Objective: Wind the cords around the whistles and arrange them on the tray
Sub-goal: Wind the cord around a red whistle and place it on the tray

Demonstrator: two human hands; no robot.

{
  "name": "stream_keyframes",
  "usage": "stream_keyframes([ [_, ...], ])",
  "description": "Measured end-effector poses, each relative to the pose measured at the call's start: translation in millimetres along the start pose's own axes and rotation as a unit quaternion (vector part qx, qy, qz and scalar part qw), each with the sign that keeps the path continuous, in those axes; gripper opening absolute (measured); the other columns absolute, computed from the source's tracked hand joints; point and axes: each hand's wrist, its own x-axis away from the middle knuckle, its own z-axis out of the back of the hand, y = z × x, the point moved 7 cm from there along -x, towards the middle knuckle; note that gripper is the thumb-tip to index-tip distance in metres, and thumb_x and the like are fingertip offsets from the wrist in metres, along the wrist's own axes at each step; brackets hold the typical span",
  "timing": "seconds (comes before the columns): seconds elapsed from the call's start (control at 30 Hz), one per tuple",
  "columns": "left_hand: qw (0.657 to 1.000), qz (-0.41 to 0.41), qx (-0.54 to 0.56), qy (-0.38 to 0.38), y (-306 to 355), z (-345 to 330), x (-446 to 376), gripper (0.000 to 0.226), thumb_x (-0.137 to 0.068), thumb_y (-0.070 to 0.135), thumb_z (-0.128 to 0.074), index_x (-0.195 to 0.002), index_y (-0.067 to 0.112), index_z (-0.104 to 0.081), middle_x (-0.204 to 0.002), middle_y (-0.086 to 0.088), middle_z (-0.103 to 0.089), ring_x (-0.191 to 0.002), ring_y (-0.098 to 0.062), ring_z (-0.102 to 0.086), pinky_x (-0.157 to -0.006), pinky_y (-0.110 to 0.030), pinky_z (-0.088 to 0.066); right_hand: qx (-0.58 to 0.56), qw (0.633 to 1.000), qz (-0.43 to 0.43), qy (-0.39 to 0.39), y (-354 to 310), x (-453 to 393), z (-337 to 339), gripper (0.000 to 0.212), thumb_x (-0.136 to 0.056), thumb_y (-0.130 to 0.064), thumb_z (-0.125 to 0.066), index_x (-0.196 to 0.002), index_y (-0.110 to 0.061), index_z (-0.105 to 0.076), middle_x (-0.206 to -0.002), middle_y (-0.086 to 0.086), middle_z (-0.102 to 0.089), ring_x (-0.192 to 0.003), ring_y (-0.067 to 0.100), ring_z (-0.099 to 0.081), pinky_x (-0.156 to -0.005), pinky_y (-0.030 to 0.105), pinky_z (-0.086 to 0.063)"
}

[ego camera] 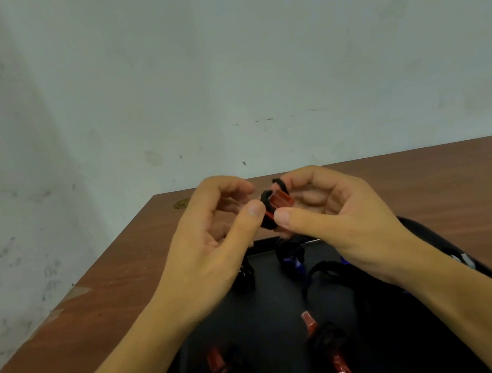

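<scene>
Lying wound on the tray, red whistles; above its far edge both thumbs pinch another whistle, left hand and right hand curled, limp cord half-wrapped; light, rigid, slick, so likely best gripped by the body.

A bare workroom — scuffed pale wall behind a plain brown wooden table.

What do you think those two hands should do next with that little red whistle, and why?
Probably finish the last turn of the black cord and tuck its end in. The left hand and right hand both pinch the translucent red plastic whistle above the black tray, most of the cord already sits around it, and a short loop still sticks up by the right fingers.
</scene>
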Motion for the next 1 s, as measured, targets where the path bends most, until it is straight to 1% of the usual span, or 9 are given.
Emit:
stream_keyframes([
  [0.07,0.999,0.010,0.035,-0.034,-0.5,-6.8,0.2,0.032,-0.095,0.038,-0.055,-0.125,0.026,-0.060,-0.108,0.004,-0.067,-0.084,-0.017,-0.068,-0.066,-0.028,-0.057,-0.017,1.000,-0.004,-0.022,1.0,-0.5,-4.2,0.035,-0.074,-0.018,-0.075,-0.109,-0.012,-0.069,-0.104,0.007,-0.077,-0.094,0.022,-0.074,-0.077,0.028,-0.059],
  [0.2,0.993,-0.001,0.097,-0.063,2.0,-20.1,3.4,0.034,-0.099,0.018,-0.051,-0.132,0.016,-0.059,-0.111,-0.003,-0.070,-0.089,-0.026,-0.070,-0.063,-0.040,-0.060,-0.016,1.000,0.001,-0.020,4.6,-1.1,-1.2,0.032,-0.077,-0.012,-0.073,-0.109,-0.010,-0.071,-0.102,0.005,-0.077,-0.091,0.017,-0.074,-0.074,0.027,-0.059],
  [0.3,0.991,0.003,0.126,-0.039,1.6,-17.3,2.5,0.034,-0.095,0.011,-0.056,-0.127,0.018,-0.062,-0.106,-0.004,-0.072,-0.085,-0.029,-0.071,-0.063,-0.038,-0.060,-0.007,1.000,0.005,-0.018,3.1,-1.2,-1.2,0.029,-0.077,-0.012,-0.074,-0.105,-0.011,-0.073,-0.099,0.005,-0.077,-0.086,0.016,-0.073,-0.071,0.028,-0.059],
  [0.4,0.992,0.018,0.117,-0.034,-3.1,-14.2,0.7,0.030,-0.092,0.010,-0.060,-0.119,0.022,-0.066,-0.104,-0.003,-0.072,-0.083,-0.027,-0.071,-0.063,-0.036,-0.060,0.040,0.999,0.010,-0.016,2.6,-2.9,2.0,0.022,-0.079,-0.015,-0.080,-0.101,-0.016,-0.075,-0.105,0.003,-0.074,-0.091,0.018,-0.072,-0.069,0.030,-0.058],
  [0.47,0.991,0.032,0.128,-0.035,-6.1,-14.5,1.0,0.028,-0.089,0.010,-0.063,-0.115,0.020,-0.066,-0.101,-0.006,-0.071,-0.076,-0.026,-0.070,-0.062,-0.038,-0.060,0.068,0.998,0.010,-0.013,4.0,-3.5,6.6,0.019,-0.080,-0.018,-0.076,-0.099,-0.018,-0.075,-0.106,0.002,-0.072,-0.093,0.018,-0.070,-0.069,0.030,-0.057],
  [0.6,0.976,0.062,0.203,-0.043,-5.5,-17.5,1.1,0.025,-0.085,0.007,-0.068,-0.109,0.006,-0.064,-0.089,-0.010,-0.070,-0.063,-0.028,-0.065,-0.055,-0.035,-0.058,0.027,0.999,0.005,-0.040,4.5,-2.7,7.3,0.028,-0.081,-0.031,-0.064,-0.102,-0.015,-0.075,-0.103,0.006,-0.074,-0.092,0.017,-0.069,-0.071,0.032,-0.055],
  [0.7,0.965,0.079,0.244,-0.057,-4.6,-19.9,0.6,0.028,-0.082,0.004,-0.070,-0.107,0.000,-0.060,-0.086,-0.010,-0.069,-0.058,-0.029,-0.063,-0.051,-0.033,-0.056,-0.008,0.999,-0.010,-0.044,4.5,-3.2,7.7,0.024,-0.078,-0.032,-0.067,-0.097,-0.021,-0.077,-0.096,0.005,-0.075,-0.085,0.014,-0.070,-0.069,0.029,-0.056],
  [0.9,0.963,0.090,0.247,-0.054,-3.3,-19.3,0.4,0.028,-0.076,0.004,-0.072,-0.101,0.002,-0.060,-0.082,-0.017,-0.066,-0.053,-0.029,-0.063,-0.046,-0.031,-0.054,-0.042,0.998,-0.024,-0.051,4.5,-2.0,6.8,0.021,-0.075,-0.032,-0.071,-0.093,-0.023,-0.078,-0.095,0.006,-0.075,-0.083,0.014,-0.069,-0.067,0.026,-0.056],
  [1.0,0.962,0.097,0.250,-0.058,-2.7,-18.7,0.6,0.026,-0.075,0.003,-0.072,-0.098,0.003,-0.061,-0.084,-0.010,-0.068,-0.051,-0.028,-0.062,-0.045,-0.030,-0.053,-0.041,0.997,-0.025,-0.061,3.3,-1.7,5.5,0.019,-0.078,-0.029,-0.074,-0.094,-0.021,-0.077,-0.093,0.008,-0.073,-0.082,0.014,-0.068,-0.067,0.025,-0.055],
])
